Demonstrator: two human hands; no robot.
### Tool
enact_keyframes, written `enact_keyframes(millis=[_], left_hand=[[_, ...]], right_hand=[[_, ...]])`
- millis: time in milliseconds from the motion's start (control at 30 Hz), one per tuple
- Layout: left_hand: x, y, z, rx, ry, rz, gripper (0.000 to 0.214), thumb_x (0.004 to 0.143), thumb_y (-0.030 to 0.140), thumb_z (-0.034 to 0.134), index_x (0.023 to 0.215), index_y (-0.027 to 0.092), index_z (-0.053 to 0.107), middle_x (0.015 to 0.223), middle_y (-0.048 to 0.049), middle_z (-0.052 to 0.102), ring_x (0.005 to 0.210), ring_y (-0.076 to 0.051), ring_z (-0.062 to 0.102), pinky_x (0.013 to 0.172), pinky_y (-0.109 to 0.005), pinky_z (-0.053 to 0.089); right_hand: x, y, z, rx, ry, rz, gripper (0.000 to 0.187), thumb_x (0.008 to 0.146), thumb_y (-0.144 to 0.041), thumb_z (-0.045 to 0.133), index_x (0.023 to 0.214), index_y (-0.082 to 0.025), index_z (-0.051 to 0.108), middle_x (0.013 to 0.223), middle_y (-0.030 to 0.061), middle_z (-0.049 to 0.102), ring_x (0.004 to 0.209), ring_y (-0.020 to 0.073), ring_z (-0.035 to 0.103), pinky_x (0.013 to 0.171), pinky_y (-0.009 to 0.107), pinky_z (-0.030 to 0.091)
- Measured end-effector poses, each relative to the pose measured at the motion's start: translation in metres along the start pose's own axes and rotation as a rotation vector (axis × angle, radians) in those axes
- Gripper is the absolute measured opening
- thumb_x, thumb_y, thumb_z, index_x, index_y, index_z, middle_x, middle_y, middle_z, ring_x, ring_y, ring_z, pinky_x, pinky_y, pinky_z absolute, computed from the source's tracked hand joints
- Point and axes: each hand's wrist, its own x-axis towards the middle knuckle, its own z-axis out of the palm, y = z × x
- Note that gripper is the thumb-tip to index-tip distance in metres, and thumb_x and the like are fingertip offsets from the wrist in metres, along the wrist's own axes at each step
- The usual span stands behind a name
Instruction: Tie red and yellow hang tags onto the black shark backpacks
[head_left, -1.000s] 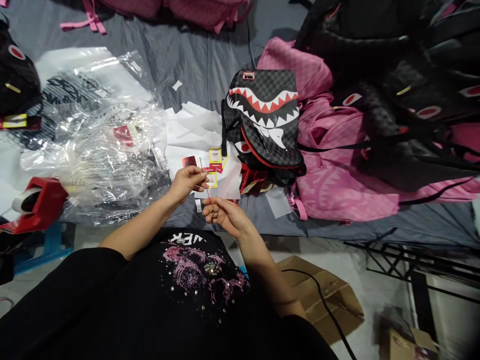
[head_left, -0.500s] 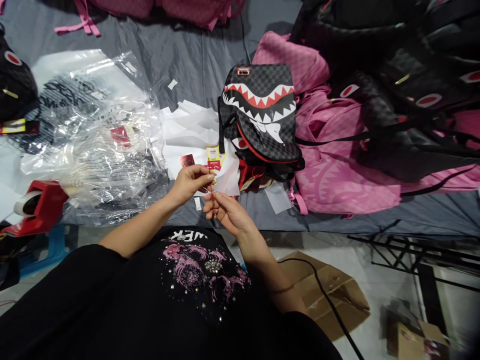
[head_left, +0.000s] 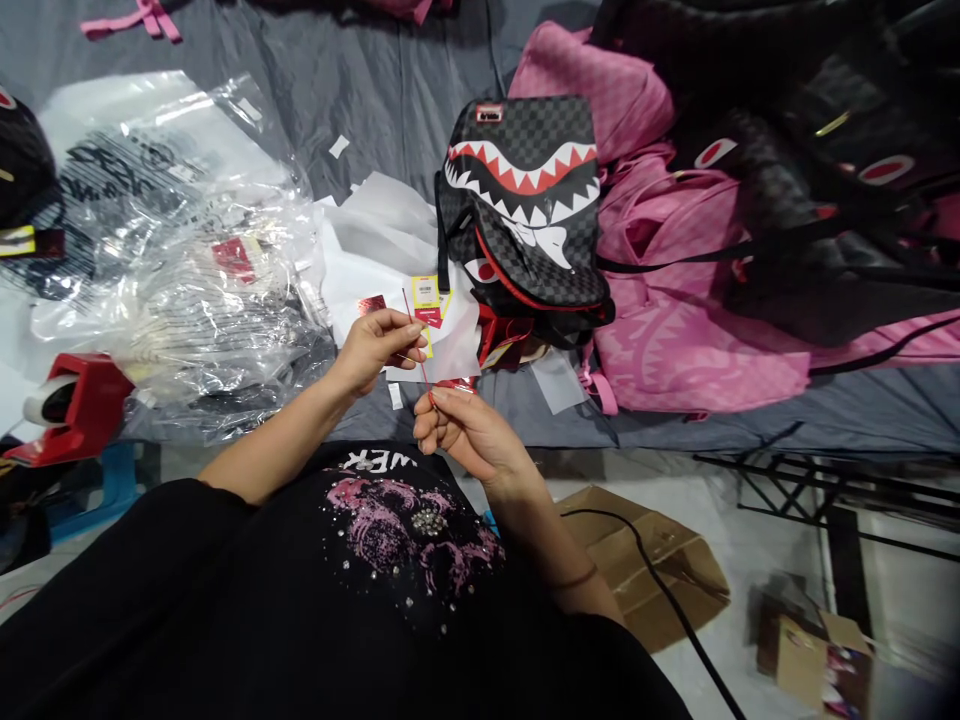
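A thin red string [head_left: 424, 372] runs between my two hands in front of my body. My left hand [head_left: 381, 348] pinches it between thumb and fingers, and an end sticks up above. Lower and to the right, my right hand [head_left: 463, 428] grips the string's other part with closed fingertips. Just beyond the hands lie yellow and red tags [head_left: 426, 292] and a shiny red card [head_left: 371, 304], on white sheets [head_left: 367, 235]. A black checkered backpack [head_left: 525, 200] with a shark-mouth print lies behind my right hand.
Clear plastic bags [head_left: 217, 290] are heaped at left, beside a red tape dispenser [head_left: 79, 405]. Pink backpacks [head_left: 690, 350] and black backpacks [head_left: 795, 230] pile up at right. Under the table's front edge, a cardboard box [head_left: 652, 570] and a black cable [head_left: 667, 590] are on the floor.
My hands have moved slightly apart, with the string stretched between them. The right hand sits a little lower and further right. The camera view has shifted slightly.
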Motion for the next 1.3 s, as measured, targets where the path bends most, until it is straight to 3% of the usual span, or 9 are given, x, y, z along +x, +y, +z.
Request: enact_keyframes(millis=[300,433,533,667,800,900,1167,1233,1300], left_hand=[[-0.012,-0.005,0.008,-0.025,-0.099,-0.047,0.027,0.071,0.027,0.079,0.087,0.014,0.062,0.070,-0.0008,0.070,0.059,-0.010,0.066,0.058,-0.022,0.052],[-0.018,-0.017,0.014,-0.056,-0.131,-0.023,0.025,0.066,0.027,0.082,0.076,0.014,0.064,0.075,-0.0018,0.070,0.067,-0.010,0.066,0.063,-0.021,0.053],[-0.016,-0.016,0.010,-0.071,-0.104,-0.015,0.033,0.068,0.030,0.082,0.095,0.016,0.069,0.084,-0.0027,0.073,0.073,-0.011,0.067,0.065,-0.021,0.053],[-0.012,-0.010,0.001,0.016,-0.070,-0.033,0.042,0.070,0.040,0.081,0.103,0.016,0.070,0.088,-0.0069,0.076,0.071,-0.014,0.070,0.060,-0.022,0.052],[-0.004,-0.020,0.003,0.104,-0.144,-0.139,0.050,0.063,0.049,0.085,0.098,0.016,0.073,0.092,-0.0102,0.077,0.077,-0.019,0.072,0.060,-0.024,0.052],[0.001,-0.038,0.017,0.116,-0.236,-0.184,0.054,0.062,0.054,0.084,0.102,0.019,0.073,0.097,-0.0108,0.077,0.081,-0.020,0.073,0.062,-0.025,0.053],[-0.018,-0.090,0.075,0.173,-0.373,-0.296,0.066,0.060,0.067,0.080,0.101,0.016,0.073,0.092,-0.0112,0.076,0.080,-0.020,0.072,0.060,-0.024,0.052],[-0.010,-0.096,0.092,0.148,-0.348,-0.266,0.066,0.063,0.065,0.080,0.107,0.017,0.070,0.101,-0.0124,0.075,0.083,-0.020,0.072,0.062,-0.024,0.053],[0.012,-0.095,0.111,0.118,-0.191,-0.190,0.063,0.069,0.059,0.079,0.114,0.017,0.066,0.115,-0.0146,0.071,0.090,-0.020,0.070,0.066,-0.026,0.054]], right_hand=[[0.006,0.005,-0.005,-0.054,0.106,-0.077,0.038,0.073,-0.051,0.078,0.080,-0.017,0.066,0.063,-0.0003,0.065,0.051,0.0092,0.056,0.051,0.020,0.044],[0.008,0.005,-0.006,-0.055,0.174,-0.151,0.036,0.075,-0.050,0.077,0.083,-0.017,0.066,0.048,-0.0087,0.047,0.039,0.0039,0.034,0.049,0.020,0.037],[0.006,0.005,-0.007,-0.088,0.234,-0.188,0.035,0.075,-0.049,0.077,0.085,-0.017,0.067,0.043,-0.0122,0.034,0.037,0.0030,0.021,0.047,0.021,0.030],[0.002,0.004,-0.011,-0.220,0.297,-0.184,0.039,0.073,-0.053,0.074,0.083,-0.016,0.066,0.042,-0.0113,0.035,0.038,0.0039,0.022,0.044,0.021,0.021],[-0.008,-0.003,-0.023,-0.412,0.420,-0.208,0.037,0.072,-0.050,0.069,0.090,-0.019,0.060,0.049,-0.0089,0.049,0.043,0.0071,0.038,0.044,0.020,0.028],[-0.022,-0.005,-0.036,-0.452,0.459,-0.217,0.030,0.073,-0.044,0.068,0.088,-0.022,0.053,0.051,-0.0084,0.055,0.045,0.0097,0.047,0.046,0.021,0.037],[-0.065,0.000,-0.092,-0.471,0.351,-0.175,0.035,0.075,-0.049,0.068,0.084,-0.021,0.050,0.051,-0.0074,0.058,0.034,0.0074,0.043,0.037,0.018,0.027],[-0.078,-0.008,-0.118,-0.436,0.355,-0.180,0.041,0.075,-0.050,0.070,0.097,-0.019,0.055,0.054,-0.0062,0.061,0.036,0.0088,0.047,0.039,0.019,0.033],[-0.092,-0.020,-0.149,-0.369,0.389,-0.217,0.052,0.073,-0.050,0.073,0.110,-0.018,0.057,0.060,-0.0039,0.065,0.042,0.0106,0.054,0.046,0.021,0.041]])
